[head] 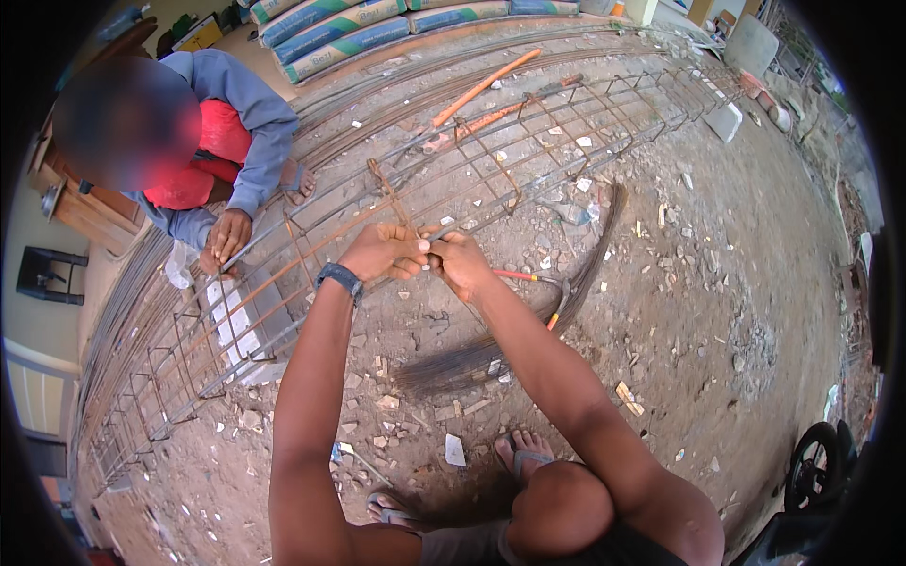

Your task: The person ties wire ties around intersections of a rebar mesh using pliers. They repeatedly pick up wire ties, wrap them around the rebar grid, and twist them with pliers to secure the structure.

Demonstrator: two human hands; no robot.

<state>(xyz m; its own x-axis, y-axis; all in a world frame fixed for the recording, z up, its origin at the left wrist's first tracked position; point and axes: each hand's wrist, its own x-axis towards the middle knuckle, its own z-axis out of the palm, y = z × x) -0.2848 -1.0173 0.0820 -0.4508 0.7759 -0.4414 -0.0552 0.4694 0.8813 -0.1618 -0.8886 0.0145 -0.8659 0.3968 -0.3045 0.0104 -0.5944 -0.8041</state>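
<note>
A long rebar cage (488, 166) of steel bars and square stirrups runs diagonally across the ground before me. My left hand (386, 252), with a dark band at the wrist, pinches the near long bar beside a rusty stirrup (391, 194). Close against it, my right hand (459, 263) has its fingers bent at the same joint. Thin tie wire (468, 310) trails below the right hand; the fingers hide its upper end. Pincers (564, 291) with red and yellow handles lie by a curved bundle of thin wire (453, 371).
Across the cage a co-worker (241, 134) crouches, hands on its far bar. A pale block (237, 318) sits under the cage. Orange pipes (488, 86) and long loose bars (340, 117) lie behind. Cement bags (340, 35) are stacked beyond. Rubble litters the dirt.
</note>
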